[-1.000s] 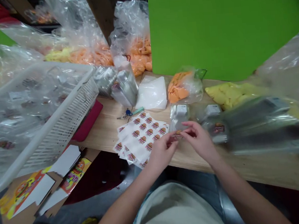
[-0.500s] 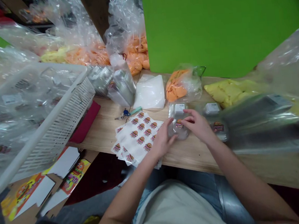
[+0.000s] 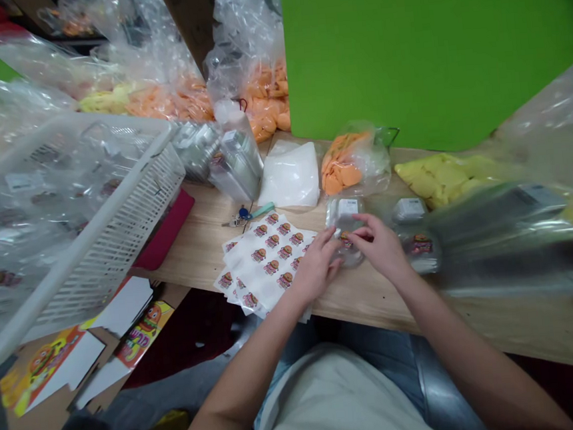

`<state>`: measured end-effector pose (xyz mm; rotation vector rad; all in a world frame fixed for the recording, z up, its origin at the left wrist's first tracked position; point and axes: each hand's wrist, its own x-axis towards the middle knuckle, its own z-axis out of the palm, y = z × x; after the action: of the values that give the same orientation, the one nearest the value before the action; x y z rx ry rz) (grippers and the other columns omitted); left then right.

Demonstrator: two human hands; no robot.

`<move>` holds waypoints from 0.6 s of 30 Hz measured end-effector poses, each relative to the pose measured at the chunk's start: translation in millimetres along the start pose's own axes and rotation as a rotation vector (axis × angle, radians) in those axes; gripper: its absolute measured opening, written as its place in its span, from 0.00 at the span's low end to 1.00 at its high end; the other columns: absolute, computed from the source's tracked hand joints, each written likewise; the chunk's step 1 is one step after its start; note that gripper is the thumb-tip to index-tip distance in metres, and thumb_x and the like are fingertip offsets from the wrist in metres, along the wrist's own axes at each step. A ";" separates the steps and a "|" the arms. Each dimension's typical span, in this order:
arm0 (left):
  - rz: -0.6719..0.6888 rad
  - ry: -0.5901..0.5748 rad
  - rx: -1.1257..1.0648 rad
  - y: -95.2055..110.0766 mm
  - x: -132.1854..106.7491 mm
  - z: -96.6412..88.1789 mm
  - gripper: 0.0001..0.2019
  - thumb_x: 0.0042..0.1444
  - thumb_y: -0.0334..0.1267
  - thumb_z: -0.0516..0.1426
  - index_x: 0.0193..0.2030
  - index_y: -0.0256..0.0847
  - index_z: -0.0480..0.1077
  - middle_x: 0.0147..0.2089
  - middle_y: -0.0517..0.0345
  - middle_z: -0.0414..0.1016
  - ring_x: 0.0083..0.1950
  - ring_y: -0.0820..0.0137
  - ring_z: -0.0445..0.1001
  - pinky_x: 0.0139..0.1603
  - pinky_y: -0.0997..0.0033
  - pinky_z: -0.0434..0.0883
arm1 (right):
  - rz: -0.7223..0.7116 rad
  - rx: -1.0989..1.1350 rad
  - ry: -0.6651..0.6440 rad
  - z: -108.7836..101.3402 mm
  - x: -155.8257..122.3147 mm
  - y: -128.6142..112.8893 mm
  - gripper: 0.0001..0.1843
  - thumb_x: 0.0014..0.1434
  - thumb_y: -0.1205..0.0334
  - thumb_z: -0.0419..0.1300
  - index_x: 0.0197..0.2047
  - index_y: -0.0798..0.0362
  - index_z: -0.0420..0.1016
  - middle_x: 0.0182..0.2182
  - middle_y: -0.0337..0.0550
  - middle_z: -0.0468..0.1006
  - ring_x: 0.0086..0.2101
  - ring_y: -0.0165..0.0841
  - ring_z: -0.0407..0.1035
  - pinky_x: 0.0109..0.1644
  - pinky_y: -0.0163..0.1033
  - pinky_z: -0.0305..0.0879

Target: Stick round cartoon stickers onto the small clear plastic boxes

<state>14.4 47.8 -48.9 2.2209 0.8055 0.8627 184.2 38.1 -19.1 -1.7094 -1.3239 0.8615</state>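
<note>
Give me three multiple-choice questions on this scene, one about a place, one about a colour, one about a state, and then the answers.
1. Where do the burger sticker sheets lie?
A. In the white basket
B. On the wooden table
C. On the floor

2. What colour is the board behind the table?
A. Blue
B. Red
C. Green

3. What is the right hand doing?
A. Gripping the basket
B. Touching a small clear plastic pack
C. Resting on the lap

Answers:
1. B, they lie flat beside the left hand.
2. C, the green fills the view behind.
3. B, its fingers are on the pack.

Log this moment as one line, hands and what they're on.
left hand: touching clear plastic pack | right hand: fingertips on burger sticker on that pack | beside: burger sticker sheets
</note>
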 end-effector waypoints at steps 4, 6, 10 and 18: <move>-0.003 -0.007 0.017 1.1 0.0 -0.7 0.19 0.55 0.30 0.51 0.54 0.42 0.59 0.64 0.46 0.52 0.66 0.62 0.52 0.63 0.53 0.56 | -0.017 -0.003 -0.019 -0.1 1.9 2.7 0.24 0.51 0.57 0.58 0.51 0.53 0.63 0.27 0.39 0.77 0.28 0.32 0.70 0.36 0.40 0.66; -0.007 -0.007 0.025 1.0 -0.4 -0.7 0.19 0.55 0.30 0.51 0.55 0.41 0.58 0.65 0.46 0.52 0.66 0.62 0.51 0.63 0.54 0.56 | -0.027 -0.015 -0.030 -0.8 3.7 4.3 0.24 0.51 0.57 0.58 0.51 0.53 0.63 0.27 0.38 0.77 0.27 0.32 0.70 0.36 0.40 0.66; -0.024 -0.043 0.075 0.3 -1.1 -0.8 0.18 0.55 0.30 0.51 0.54 0.40 0.60 0.65 0.46 0.51 0.66 0.63 0.51 0.63 0.57 0.56 | -0.055 -0.084 -0.047 -0.7 3.8 3.7 0.22 0.53 0.57 0.56 0.52 0.52 0.63 0.28 0.38 0.76 0.28 0.32 0.70 0.36 0.40 0.66; -0.056 -0.082 0.119 2.1 5.0 1.2 0.16 0.56 0.29 0.49 0.51 0.42 0.64 0.66 0.51 0.52 0.65 0.64 0.54 0.62 0.59 0.58 | -0.393 -0.701 0.250 -2.4 -14.8 -1.6 0.31 0.57 0.59 0.55 0.62 0.56 0.53 0.51 0.58 0.66 0.51 0.47 0.60 0.53 0.54 0.57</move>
<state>19.0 49.6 -46.3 2.3089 0.8963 0.7081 182.3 23.5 -15.9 -1.8740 -1.8223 -0.0672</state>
